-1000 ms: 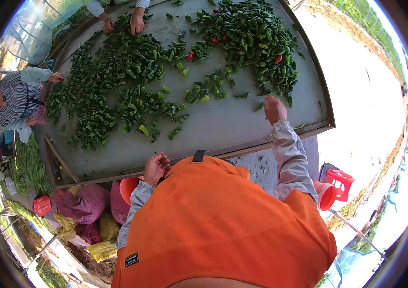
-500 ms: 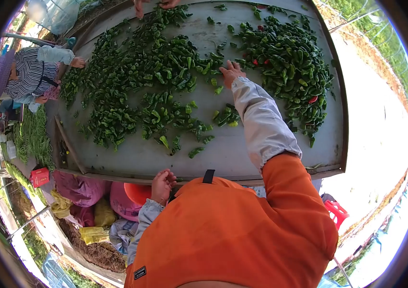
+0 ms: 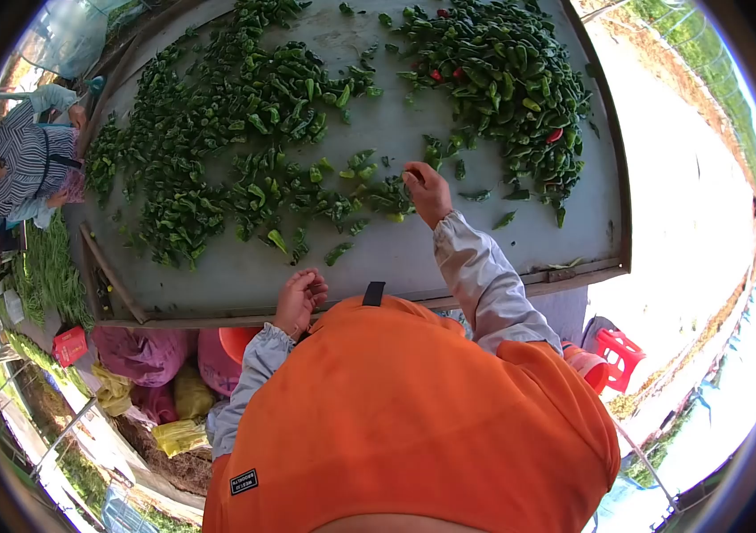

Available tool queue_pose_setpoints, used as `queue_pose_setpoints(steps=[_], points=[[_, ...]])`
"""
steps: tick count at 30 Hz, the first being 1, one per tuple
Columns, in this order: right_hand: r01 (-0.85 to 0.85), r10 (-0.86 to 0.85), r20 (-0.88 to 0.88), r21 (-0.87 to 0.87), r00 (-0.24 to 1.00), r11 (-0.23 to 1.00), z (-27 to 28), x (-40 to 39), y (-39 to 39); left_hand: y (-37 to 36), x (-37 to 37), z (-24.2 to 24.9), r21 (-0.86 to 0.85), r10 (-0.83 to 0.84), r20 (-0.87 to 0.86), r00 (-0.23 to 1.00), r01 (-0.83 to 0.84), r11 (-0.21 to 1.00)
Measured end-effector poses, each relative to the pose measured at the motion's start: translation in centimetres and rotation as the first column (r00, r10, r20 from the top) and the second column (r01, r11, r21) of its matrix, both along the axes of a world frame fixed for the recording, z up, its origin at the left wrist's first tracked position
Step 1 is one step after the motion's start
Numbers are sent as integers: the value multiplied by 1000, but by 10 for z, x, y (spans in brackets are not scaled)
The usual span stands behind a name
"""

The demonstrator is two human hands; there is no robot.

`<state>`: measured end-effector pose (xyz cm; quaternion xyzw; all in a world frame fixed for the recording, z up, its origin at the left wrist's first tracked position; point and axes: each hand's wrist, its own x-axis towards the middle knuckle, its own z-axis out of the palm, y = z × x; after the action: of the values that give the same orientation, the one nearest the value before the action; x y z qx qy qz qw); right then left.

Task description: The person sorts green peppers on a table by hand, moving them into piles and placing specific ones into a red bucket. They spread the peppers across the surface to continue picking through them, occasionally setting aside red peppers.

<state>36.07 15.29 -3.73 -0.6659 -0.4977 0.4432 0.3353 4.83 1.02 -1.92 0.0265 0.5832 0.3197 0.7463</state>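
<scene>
Green peppers (image 3: 253,191) lie scattered across a grey metal-topped table (image 3: 449,266). A denser heap of green peppers (image 3: 520,80), with a few red ones, is at the far right. My right hand (image 3: 429,191) is low over the table, fingers curled in, beside a small cluster of peppers (image 3: 387,195). Whatever may be inside its fingers is hidden. Near the front edge, my left hand (image 3: 300,300) hangs with fingers loosely bent and apart, holding nothing that I can see. Both forearms wear grey sleeve covers.
A raised rim (image 3: 573,274) borders the table. Another person (image 3: 31,160) in striped clothing stands at the left end. Pink sacks (image 3: 142,355), a yellow bag (image 3: 178,435) and a red box (image 3: 69,346) lie below at left. A red plastic stool (image 3: 618,355) stands at right.
My right hand has come nearer and its fingers have curled; several peppers now lie closer to the front cluster. The view has shifted, and the hands at the far edge have left it.
</scene>
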Motion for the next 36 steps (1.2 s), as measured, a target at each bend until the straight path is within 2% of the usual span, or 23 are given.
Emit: queue_pose_setpoints(steps=[1,3,7,10,14,17,18,19,20,23,24,26,28,30,32,34,36], points=[[110,-126,-159,-107,979,988,4,7,-10,3,4,2,12,-23,4,1000,23,1000],[258,-397,-415,-351,819,900,19,21,-29,5,12,7,29,-64,14,998,64,998],[175,-411,-493,-456,767,873,27,47,-58,4,19,8,37,-128,33,991,127,991],[164,-463,-568,-498,680,852,37,64,-71,0,20,7,20,-139,27,990,139,990],[372,-555,-399,-449,730,812,24,80,-72,-7,15,4,3,-125,25,992,125,992],[259,-334,-186,-338,924,905,16,79,-42,-12,12,-1,-22,-113,20,993,113,993],[174,-170,41,-205,985,963,18,73,-32,-13,12,0,-22,-104,20,994,104,994],[50,-21,286,-95,958,994,23,63,-21,-14,12,1,-23,-95,20,995,95,995],[-103,98,524,-20,846,994,24,53,-11,-15,13,2,-25,-83,21,996,84,996],[-238,337,612,-239,716,941,1,31,13,-18,7,-1,-21,-56,18,998,56,998],[-249,429,598,-362,677,898,5,18,12,-19,5,0,-15,-39,10,999,39,999],[-162,369,545,-390,753,906,2,-15,-6,-20,2,4,-1,-7,-3,1000,7,1000],[-148,309,399,-385,863,911,5,-46,-28,-25,-2,-1,-32,19,-18,1000,-20,999],[-189,287,288,-324,914,927,-4,-82,-47,-29,-5,-8,-56,28,-30,999,-29,998],[-325,344,136,-141,929,935,-13,-117,-54,-33,-7,-15,-80,13,-40,999,-16,997],[-464,458,-81,-73,885,883,-18,-140,-51,-34,-7,-23,-108,-5,-23,1000,3,994],[-517,517,43,146,855,843,-13,-132,-41,-34,-10,-27,-102,12,12,1000,-10,995]])
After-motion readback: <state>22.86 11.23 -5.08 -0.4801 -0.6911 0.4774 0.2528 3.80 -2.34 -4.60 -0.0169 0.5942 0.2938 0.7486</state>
